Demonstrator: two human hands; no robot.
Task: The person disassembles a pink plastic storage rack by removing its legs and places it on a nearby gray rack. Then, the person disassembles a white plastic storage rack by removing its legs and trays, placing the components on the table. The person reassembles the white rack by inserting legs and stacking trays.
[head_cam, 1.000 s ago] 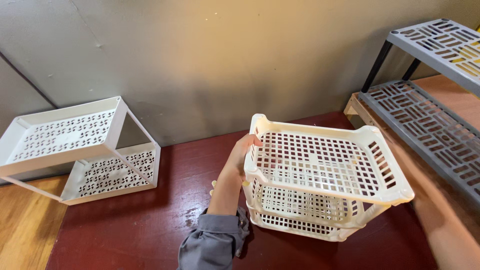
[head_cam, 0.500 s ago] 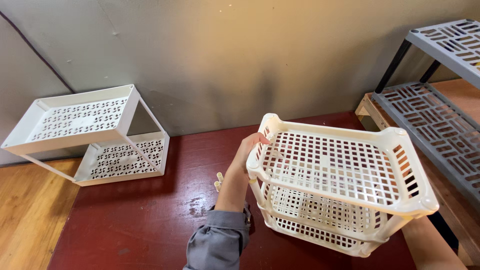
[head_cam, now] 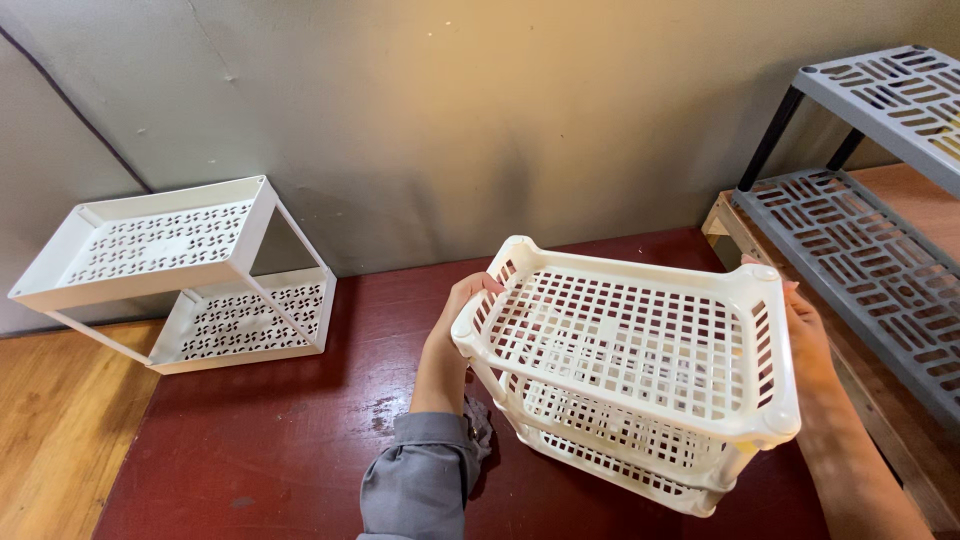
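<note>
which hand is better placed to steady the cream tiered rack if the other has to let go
Probably the left hand: its fingers curl over the top tray's rim on the cream tiered rack, a visible hooked hold. The right hand lies flat against the opposite end, mostly hidden behind the rack, so its hold is unclear.

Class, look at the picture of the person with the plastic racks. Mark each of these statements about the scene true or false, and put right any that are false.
1. Both hands grip the cream tiered rack, the left hand on one end and the right hand on the other. True.
2. The white two-shelf rack stands to the right of the cream rack. False: it stands to the left, against the wall.
3. The grey shelving unit has dark upright posts. True.
4. The cream rack's shelves are solid, without holes. False: they are a grid of slots.
5. The left arm has a grey sleeve. True.
</note>
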